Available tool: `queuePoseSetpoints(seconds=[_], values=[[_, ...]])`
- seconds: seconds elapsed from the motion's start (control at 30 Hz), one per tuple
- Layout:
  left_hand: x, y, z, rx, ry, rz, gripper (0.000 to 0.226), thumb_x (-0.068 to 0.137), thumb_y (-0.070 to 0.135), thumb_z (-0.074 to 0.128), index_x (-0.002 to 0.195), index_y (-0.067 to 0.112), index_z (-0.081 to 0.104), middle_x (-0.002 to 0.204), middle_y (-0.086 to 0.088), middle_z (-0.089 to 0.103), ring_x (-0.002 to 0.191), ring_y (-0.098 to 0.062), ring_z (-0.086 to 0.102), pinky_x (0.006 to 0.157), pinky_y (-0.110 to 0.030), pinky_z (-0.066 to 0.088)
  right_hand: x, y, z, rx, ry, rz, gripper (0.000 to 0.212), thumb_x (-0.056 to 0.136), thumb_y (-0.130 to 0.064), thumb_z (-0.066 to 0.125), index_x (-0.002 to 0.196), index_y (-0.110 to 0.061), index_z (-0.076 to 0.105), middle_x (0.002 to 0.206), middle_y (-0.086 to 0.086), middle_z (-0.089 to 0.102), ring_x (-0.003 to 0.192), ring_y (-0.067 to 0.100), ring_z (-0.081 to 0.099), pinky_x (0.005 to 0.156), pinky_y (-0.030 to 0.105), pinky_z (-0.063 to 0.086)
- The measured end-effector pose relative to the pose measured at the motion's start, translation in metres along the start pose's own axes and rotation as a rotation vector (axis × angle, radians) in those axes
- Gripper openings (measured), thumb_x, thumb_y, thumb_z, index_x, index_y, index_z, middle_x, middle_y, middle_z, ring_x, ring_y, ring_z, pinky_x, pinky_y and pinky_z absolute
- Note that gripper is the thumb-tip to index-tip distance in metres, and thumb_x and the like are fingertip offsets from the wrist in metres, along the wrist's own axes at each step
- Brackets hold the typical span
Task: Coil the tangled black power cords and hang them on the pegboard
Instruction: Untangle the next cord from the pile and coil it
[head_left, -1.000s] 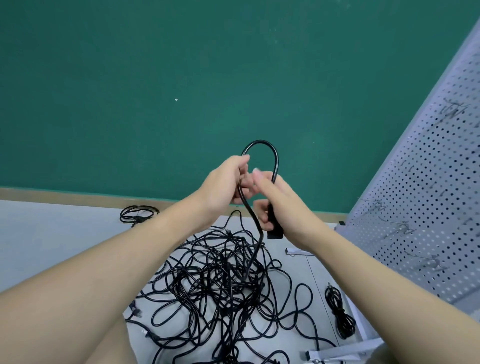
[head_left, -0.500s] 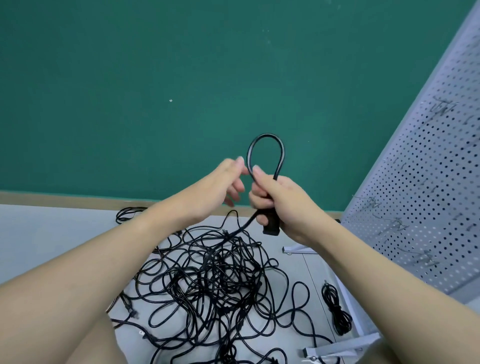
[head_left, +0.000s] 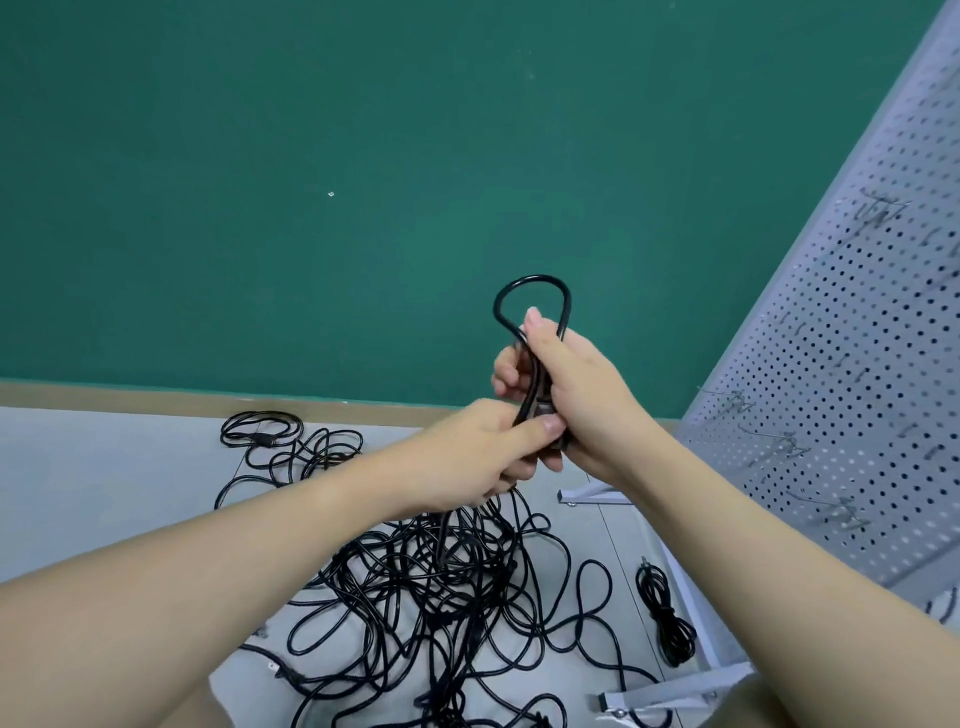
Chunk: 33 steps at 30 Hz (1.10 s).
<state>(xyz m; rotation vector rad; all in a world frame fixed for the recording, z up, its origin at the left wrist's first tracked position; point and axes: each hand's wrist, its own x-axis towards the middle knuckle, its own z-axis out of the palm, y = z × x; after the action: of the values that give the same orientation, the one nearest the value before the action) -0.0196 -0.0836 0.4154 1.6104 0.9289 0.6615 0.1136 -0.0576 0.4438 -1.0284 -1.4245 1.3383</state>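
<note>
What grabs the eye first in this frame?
Centre frame, the right hand holds up a black cord loop against the green wall, while the left hand grips the same cord just below. Beneath them on the pale floor sprawls a big tangle of black cords. At right leans a white pegboard with bare metal hooks, and a small coiled cord lies near its foot.

The wall (head_left: 311, 182) is flat teal green, with a tan strip (head_left: 156, 392) along its foot. Below the strip, the floor (head_left: 104, 467) is pale grey. On it, the cords (head_left: 431, 587) are black throughout, as is the loop (head_left: 535, 283) raised before the wall. Right of the wall, the pegboard (head_left: 857, 389) is light grey, dotted with regular rows of dark holes.
</note>
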Motion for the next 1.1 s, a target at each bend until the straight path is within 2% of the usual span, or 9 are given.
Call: queuePoseSetpoints(seconds=[0.07,0.17,0.37,0.5,0.63,0.73,0.87,1.0,1.1], values=[[0.001,0.003,-0.001,0.01,0.017,-0.013,0.036,0.111,0.033,0.036,0.09,0.011,0.054,0.051,0.015,0.041,0.039,0.0,0.028,0.04,-0.013,0.022,-0.001,0.002,-0.005,-0.112,-0.082,0.035,0.042,0.11,-0.04,0.043,0.1,-0.003,0.06,0.074,0.004,0.063,0.051,0.015,0.052,0.036,0.023,0.037],[0.002,0.005,-0.008,0.023,0.036,-0.039,0.04,0.11,0.041,0.036,0.084,0.016,0.052,0.056,0.012,0.033,0.043,-0.004,0.023,0.041,-0.017,0.018,-0.001,0.006,-0.013,-0.116,-0.235,0.048,0.052,0.106,-0.046,0.048,0.103,0.001,0.069,0.073,0.008,0.062,0.056,0.017,0.052,0.047,0.024,0.04],[0.005,-0.003,-0.012,-0.006,-0.049,-0.086,0.043,0.107,0.051,0.039,0.091,0.016,0.058,0.06,0.011,0.027,0.049,-0.007,0.019,0.045,-0.019,0.017,-0.004,0.01,-0.017,-0.03,-0.22,0.012,0.034,0.099,-0.034,0.057,0.098,0.0,0.063,0.071,0.006,0.062,0.055,0.017,0.053,0.043,0.025,0.042],[0.006,-0.009,-0.016,0.107,-0.066,-0.056,0.048,0.105,0.054,0.041,0.088,0.015,0.063,0.059,0.011,0.031,0.05,-0.01,0.026,0.047,-0.02,0.026,0.001,0.003,-0.02,0.386,-0.088,0.049,0.025,0.11,-0.02,0.044,0.085,-0.014,0.047,0.071,0.001,0.051,0.061,0.016,0.053,0.058,0.028,0.055],[-0.002,-0.017,-0.036,0.428,-0.23,-0.178,0.062,0.099,0.067,0.038,0.079,0.015,0.064,0.061,0.004,0.043,0.059,-0.017,0.04,0.063,-0.027,0.04,0.007,-0.008,-0.039,0.722,0.003,0.116,0.024,0.109,-0.017,0.04,0.087,-0.013,0.048,0.061,-0.006,0.033,0.042,0.005,0.029,0.04,0.018,0.033],[-0.011,-0.015,-0.064,0.609,-0.257,-0.222,0.062,0.094,0.075,0.038,0.071,0.021,0.059,0.061,0.005,0.04,0.057,-0.015,0.035,0.061,-0.025,0.034,0.009,-0.007,-0.057,0.654,0.087,0.103,0.023,0.108,-0.02,0.044,0.09,-0.012,0.054,0.061,-0.007,0.029,0.039,0.003,0.024,0.035,0.017,0.024],[-0.02,-0.009,-0.096,0.707,-0.065,-0.133,0.056,0.089,0.072,0.05,0.071,0.02,0.06,0.065,0.001,0.033,0.057,-0.018,0.027,0.057,-0.03,0.026,0.008,-0.002,-0.071,0.435,0.125,0.049,0.015,0.099,-0.027,0.061,0.102,-0.012,0.059,0.07,-0.005,0.021,0.045,0.004,0.022,0.038,0.016,0.025],[-0.023,0.004,-0.099,0.566,0.07,0.009,0.046,0.091,0.06,0.057,0.077,0.017,0.061,0.067,0.001,0.033,0.055,-0.014,0.025,0.05,-0.021,0.023,0.003,0.003,-0.064,0.215,-0.034,0.089,0.058,0.078,-0.026,0.081,0.124,-0.016,0.046,0.076,-0.003,0.017,0.051,0.006,0.021,0.039,0.015,0.022],[-0.024,0.014,-0.091,0.464,0.18,0.134,0.036,0.097,0.046,0.061,0.079,0.015,0.061,0.063,0.008,0.036,0.053,-0.01,0.026,0.048,-0.018,0.024,0.0,0.013,-0.046,0.114,-0.162,0.127,0.049,0.083,-0.02,0.08,0.123,-0.005,0.056,0.067,-0.01,0.032,0.054,0.005,0.023,0.041,0.014,0.023]])
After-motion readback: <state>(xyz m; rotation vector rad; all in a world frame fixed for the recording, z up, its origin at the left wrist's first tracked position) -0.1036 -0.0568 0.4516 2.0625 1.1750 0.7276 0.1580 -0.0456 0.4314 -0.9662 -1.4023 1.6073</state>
